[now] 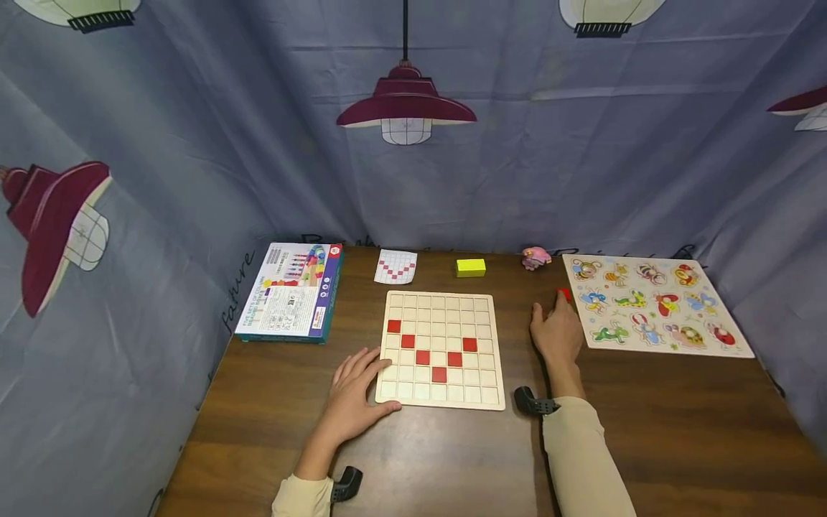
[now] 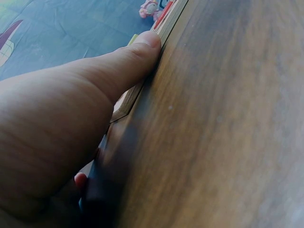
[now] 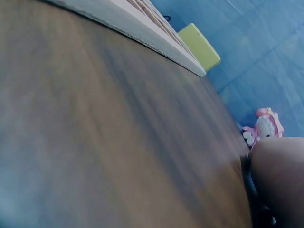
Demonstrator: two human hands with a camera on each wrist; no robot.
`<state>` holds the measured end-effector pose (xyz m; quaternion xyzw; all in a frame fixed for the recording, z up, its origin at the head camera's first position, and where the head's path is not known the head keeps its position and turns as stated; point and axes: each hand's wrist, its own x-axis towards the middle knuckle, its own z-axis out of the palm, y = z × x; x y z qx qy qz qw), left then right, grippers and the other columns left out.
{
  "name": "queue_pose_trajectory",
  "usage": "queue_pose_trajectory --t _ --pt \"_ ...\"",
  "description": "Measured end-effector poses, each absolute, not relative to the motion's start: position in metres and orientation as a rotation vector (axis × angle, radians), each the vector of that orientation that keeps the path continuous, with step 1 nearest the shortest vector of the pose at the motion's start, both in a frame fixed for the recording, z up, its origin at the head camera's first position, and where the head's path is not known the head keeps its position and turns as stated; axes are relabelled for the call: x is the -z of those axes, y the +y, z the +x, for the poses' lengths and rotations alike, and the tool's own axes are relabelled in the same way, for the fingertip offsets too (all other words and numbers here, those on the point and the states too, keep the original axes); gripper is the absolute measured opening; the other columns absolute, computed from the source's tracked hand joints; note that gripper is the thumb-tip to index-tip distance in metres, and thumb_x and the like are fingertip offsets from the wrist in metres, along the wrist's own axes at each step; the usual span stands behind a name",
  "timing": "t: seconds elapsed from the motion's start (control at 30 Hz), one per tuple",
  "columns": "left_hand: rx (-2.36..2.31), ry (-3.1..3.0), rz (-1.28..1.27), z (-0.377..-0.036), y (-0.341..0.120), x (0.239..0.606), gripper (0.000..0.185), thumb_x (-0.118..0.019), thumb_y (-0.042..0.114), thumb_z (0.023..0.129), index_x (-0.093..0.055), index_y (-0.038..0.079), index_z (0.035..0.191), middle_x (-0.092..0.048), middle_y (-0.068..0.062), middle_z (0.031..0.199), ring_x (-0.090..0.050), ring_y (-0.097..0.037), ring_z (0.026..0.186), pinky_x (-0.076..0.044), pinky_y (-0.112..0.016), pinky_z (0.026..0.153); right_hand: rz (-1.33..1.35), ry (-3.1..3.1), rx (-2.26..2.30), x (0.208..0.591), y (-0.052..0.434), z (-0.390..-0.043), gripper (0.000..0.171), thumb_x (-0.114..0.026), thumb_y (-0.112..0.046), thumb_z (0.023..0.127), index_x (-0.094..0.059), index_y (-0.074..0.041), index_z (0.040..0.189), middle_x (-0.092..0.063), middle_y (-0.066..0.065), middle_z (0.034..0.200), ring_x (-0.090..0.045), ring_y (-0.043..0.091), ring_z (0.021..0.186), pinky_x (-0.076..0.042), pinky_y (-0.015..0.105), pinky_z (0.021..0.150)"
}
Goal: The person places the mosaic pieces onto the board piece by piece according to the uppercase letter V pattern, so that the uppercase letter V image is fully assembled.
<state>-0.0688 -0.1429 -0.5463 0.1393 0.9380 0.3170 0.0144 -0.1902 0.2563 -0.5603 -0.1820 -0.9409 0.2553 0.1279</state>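
A pale wooden grid board (image 1: 413, 309) lies on the table with several red squares (image 1: 423, 357) set in a V shape. My left hand (image 1: 352, 398) rests at its near left corner, fingers along the left side. In the left wrist view the thumb (image 2: 142, 50) presses straight against the board's near edge. To the right of the board, my right hand (image 1: 557, 332) reaches forward with the thumb apart from the index finger. A small red tile (image 1: 564, 293) shows just beyond its fingertips, partly hidden by them. The right wrist view does not show the fingertips.
Behind the board stand a small card (image 1: 396, 267) with a red V pattern, a yellow block (image 1: 470, 268) and a pink figurine (image 1: 535, 258). A boxed game (image 1: 287, 291) lies at left, an insect picture board (image 1: 659, 305) at right. A curtain (image 1: 484, 194) hangs behind the table.
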Motion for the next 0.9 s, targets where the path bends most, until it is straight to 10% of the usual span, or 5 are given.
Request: queue_pose_trajectory --t 0.33,0.9 --pt "-0.982 2.943 0.448 -0.068 -0.142 0.548 0.079 -0.084 0.056 0.076 -0.059 0.021 0.143 -0.047 -0.008 0.158 -0.033 -0.034 0.152 -0.018 -0.057 0.126 -0.313 -2.623 -0.758 0.569 0.252 -0.180 0.041 -0.065 -0.030 0.098 -0.065 0.000 0.125 -0.056 0.014 0.081 -0.055 0.038 0.078 -0.043 0.049 0.071" --pt "-0.980 2.943 0.448 -0.066 -0.143 0.546 0.079 -0.084 0.055 0.077 -0.058 0.021 0.143 -0.046 -0.009 0.159 -0.034 -0.035 0.151 -0.019 -0.058 0.126 -0.509 -2.753 -0.783 0.559 0.251 -0.186 0.046 -0.061 -0.034 0.098 -0.060 -0.001 0.130 -0.062 0.019 0.101 -0.058 0.040 0.096 -0.047 0.052 0.076"
